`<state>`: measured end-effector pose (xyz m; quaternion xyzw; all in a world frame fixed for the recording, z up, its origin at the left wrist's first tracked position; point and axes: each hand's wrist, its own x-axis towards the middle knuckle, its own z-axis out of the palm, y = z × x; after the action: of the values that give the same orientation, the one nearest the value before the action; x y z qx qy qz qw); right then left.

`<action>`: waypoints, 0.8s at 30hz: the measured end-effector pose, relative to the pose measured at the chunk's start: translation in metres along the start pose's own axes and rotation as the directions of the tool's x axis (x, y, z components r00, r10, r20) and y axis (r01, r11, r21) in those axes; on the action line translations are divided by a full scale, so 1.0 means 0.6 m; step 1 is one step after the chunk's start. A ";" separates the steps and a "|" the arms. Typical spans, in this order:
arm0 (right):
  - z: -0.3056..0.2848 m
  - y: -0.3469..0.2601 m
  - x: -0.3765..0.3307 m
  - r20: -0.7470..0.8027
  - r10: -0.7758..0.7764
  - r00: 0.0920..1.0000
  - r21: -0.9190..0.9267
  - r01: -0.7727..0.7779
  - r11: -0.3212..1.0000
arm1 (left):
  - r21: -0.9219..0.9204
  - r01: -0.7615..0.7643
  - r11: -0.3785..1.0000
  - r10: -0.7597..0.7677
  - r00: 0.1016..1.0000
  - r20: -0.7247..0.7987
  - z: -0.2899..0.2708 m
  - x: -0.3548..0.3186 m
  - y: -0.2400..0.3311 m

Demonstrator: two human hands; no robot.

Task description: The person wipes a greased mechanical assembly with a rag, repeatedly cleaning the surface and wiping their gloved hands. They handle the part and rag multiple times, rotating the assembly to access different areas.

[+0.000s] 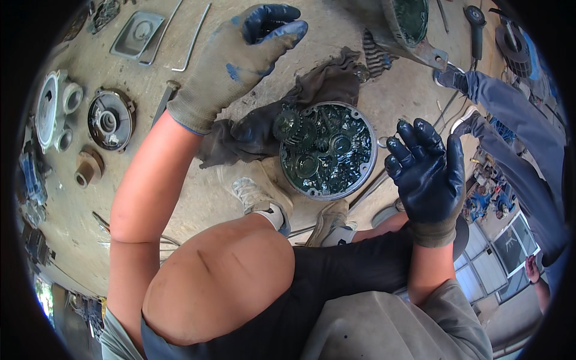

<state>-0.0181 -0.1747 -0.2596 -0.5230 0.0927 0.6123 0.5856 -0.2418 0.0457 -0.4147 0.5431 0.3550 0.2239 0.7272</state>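
My left hand (240,66), in a pale knit glove with a blue coated palm, is raised over the floor. Its fingers curl, with a gap between them and the thumb; nothing shows clearly in it. On the right, my right hand (427,174) has its palm up and fingers spread, empty, with dark green grease on the fingertips. Between the hands, near my feet, sits a round metal housing (373,157) filled with gears coated in green grease. A greasy gear (287,125) stands at its left rim. Dark rags (246,135) lie beside it.
At left lie a cast housing (53,111), a round cover (111,120) and a flanged bushing (89,167). A metal tray (137,35) and a bent rod (195,39) lie farther off. A large greasy casing (390,27) is at the top; another person's legs (510,114) are right.
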 end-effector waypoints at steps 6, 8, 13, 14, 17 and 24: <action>0.005 0.000 0.018 -0.030 0.001 1.000 0.002 -0.001 1.000 | 0.040 0.200 0.979 -0.199 0.979 -0.043 0.010 0.023 0.024; 0.005 0.001 0.021 -0.019 0.005 1.000 -0.009 -0.005 1.000 | 0.067 0.200 0.978 -0.198 0.980 -0.035 0.012 0.025 0.031; 0.003 -0.003 0.020 -0.024 0.002 1.000 0.006 -0.002 1.000 | -0.044 0.127 0.991 -0.129 0.990 -0.050 0.024 0.029 0.035; 0.003 -0.005 0.019 -0.029 -0.002 1.000 -0.001 0.002 1.000 | -0.068 0.130 0.989 -0.134 0.989 -0.061 0.026 0.031 0.035; 0.004 -0.008 0.012 -0.071 -0.007 0.997 0.002 0.008 1.000 | -0.047 0.123 0.991 -0.127 0.989 -0.081 0.030 0.030 0.040; -0.021 -0.039 -0.008 0.007 0.006 1.000 -0.195 -0.005 0.981 | 0.067 0.065 0.996 -0.058 0.993 -0.101 0.052 -0.021 0.071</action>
<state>0.0063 -0.1800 -0.2498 -0.5752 0.0314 0.6222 0.5301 -0.2238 0.0305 -0.3658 0.5455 0.4150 0.2153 0.6957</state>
